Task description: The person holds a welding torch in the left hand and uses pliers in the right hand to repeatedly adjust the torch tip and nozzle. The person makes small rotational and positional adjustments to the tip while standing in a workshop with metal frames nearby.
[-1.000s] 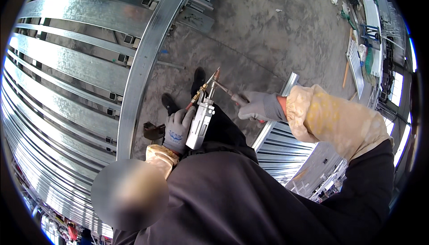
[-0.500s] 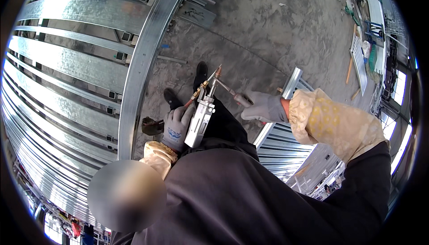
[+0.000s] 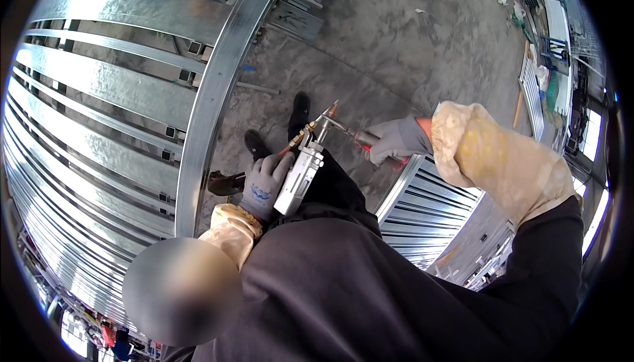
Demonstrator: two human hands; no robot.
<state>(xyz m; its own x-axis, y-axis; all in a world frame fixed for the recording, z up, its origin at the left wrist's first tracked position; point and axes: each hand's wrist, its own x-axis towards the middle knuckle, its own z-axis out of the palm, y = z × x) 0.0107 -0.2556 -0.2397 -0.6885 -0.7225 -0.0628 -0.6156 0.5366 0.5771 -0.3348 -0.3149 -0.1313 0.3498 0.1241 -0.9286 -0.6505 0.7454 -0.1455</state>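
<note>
My left hand [image 3: 263, 184], in a grey glove, is closed on a silver welding gun [image 3: 298, 180] held in front of my body. The gun's copper nozzle [image 3: 333, 109] points away from me, with a thin brass-fitted wire guide [image 3: 305, 129] running beside it. From the right, my right hand [image 3: 401, 140], gloved too, is closed around red-handled pliers [image 3: 345, 128]. The plier jaws meet the gun just behind the nozzle. Whether they are clamped tight there is too small to tell.
A large galvanized steel frame [image 3: 209, 111] with many slats lies along my left. Another slatted metal panel [image 3: 429, 211] is at my lower right. Steel strips [image 3: 297, 20] lie on the concrete floor [image 3: 396, 52] ahead. Boards and scraps [image 3: 551, 52] line the far right.
My right hand has turned and changed its hold, so more of the red plier handles shows. The gun's tip has shifted slightly right.
</note>
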